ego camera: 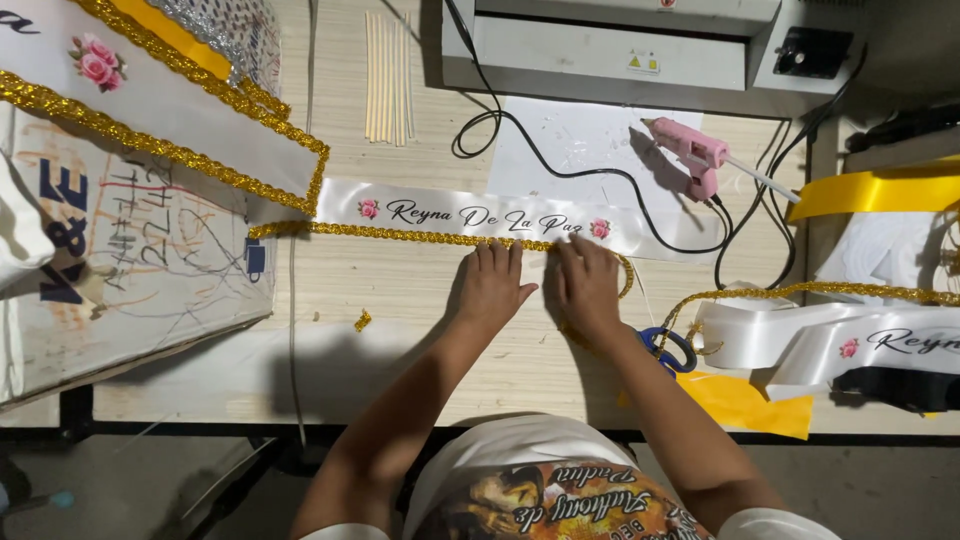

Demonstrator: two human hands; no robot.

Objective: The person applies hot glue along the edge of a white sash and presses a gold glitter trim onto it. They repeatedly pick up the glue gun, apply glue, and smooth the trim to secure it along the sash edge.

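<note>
Gold glitter trim (pixel 400 234) lies along the white sash's (pixel 480 215) lower edge on the surface, your left hand (pixel 490 285) and right hand (pixel 588 288) pressing flat, grasping nothing; uneven pressure risks a crooked bond, and the pink glue gun (pixel 695 152) nearby could burn you.

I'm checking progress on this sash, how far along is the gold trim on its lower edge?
Done: the gold trim already lines the lower edge of the white sash from its left end to about the middle. In hand: the left hand and right hand press the trim down there. Left: the stretch toward the sash's right end, where loose trim curls away; the pink glue gun lies beside it.
</note>
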